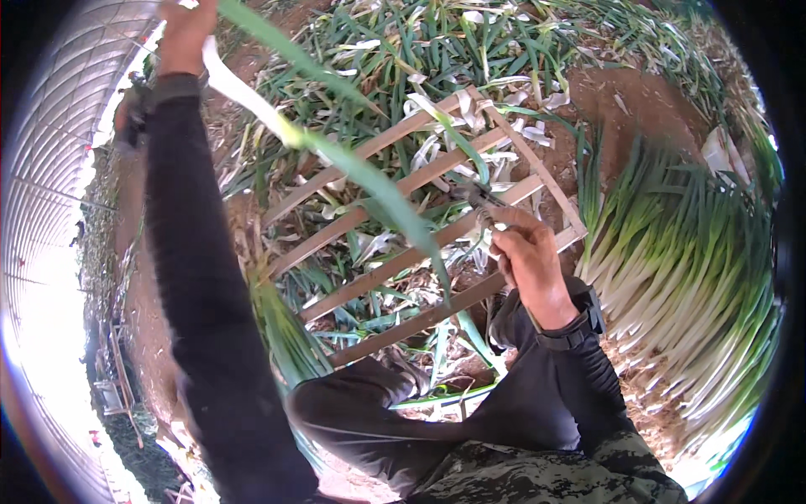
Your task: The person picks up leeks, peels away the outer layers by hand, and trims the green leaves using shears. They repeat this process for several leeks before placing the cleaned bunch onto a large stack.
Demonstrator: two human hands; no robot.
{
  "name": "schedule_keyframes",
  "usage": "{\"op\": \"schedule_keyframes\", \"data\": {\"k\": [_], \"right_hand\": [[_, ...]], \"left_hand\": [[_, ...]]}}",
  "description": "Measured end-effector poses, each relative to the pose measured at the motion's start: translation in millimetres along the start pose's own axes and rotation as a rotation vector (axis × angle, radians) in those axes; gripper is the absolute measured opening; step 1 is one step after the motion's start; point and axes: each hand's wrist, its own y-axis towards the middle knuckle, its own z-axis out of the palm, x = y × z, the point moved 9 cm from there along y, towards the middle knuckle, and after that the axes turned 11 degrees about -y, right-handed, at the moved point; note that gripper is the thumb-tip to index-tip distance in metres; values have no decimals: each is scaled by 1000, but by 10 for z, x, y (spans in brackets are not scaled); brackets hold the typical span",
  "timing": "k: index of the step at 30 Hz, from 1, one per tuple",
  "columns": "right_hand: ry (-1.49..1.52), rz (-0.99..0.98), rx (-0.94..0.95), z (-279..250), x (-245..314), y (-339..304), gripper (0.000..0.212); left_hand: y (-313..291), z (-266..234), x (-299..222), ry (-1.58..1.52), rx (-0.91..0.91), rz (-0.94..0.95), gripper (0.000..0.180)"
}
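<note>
My left hand (pixel 186 38) reaches to the upper left edge, its fingertips partly cut off by the frame. It appears closed on a green onion (pixel 252 105), whose white part starts beside the hand and whose long green blade slants down to the right. Another green blade (pixel 294 50) hangs from the top edge, next to the same hand. Over the right side of a wooden slatted frame (pixel 340 223), my right hand (pixel 531 256) is closed round a small dark metal tool (pixel 483 202). Its exact kind is unclear.
A large pile of green onions (pixel 684 294) lies on the right, white ends toward me. Stripped leaves (pixel 386 50) cover the ground beyond and under the frame. A bunch of green onions (pixel 285 328) lies at its left, beside my bent leg (pixel 361 412).
</note>
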Motion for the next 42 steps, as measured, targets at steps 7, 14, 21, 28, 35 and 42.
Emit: {"op": "schedule_keyframes", "data": {"k": [7, 14, 21, 28, 35, 42], "right_hand": [[9, -92, 225, 497, 164, -176, 34], [-209, -147, 913, 1245, -227, -1434, 43], [-215, -87, 729, 1123, -719, -1900, 39], [-224, -240, 728, 1193, -750, -1896, 34], [-643, -352, 746, 943, -735, -1917, 39], [-723, -731, 828, 1755, -552, -1532, 90]], "left_hand": [[-2687, -13, -82, 403, 404, 369, 30], [-6364, 668, -683, -1433, 331, -1109, 64], [-6666, 96, -601, -1823, -257, -1561, 55], [-6655, 84, -1089, -1962, -202, -1366, 54], [-6455, -170, -1141, -1845, -320, -1339, 59], [-6105, -260, -1294, -1216, 223, -1151, 22]]}}
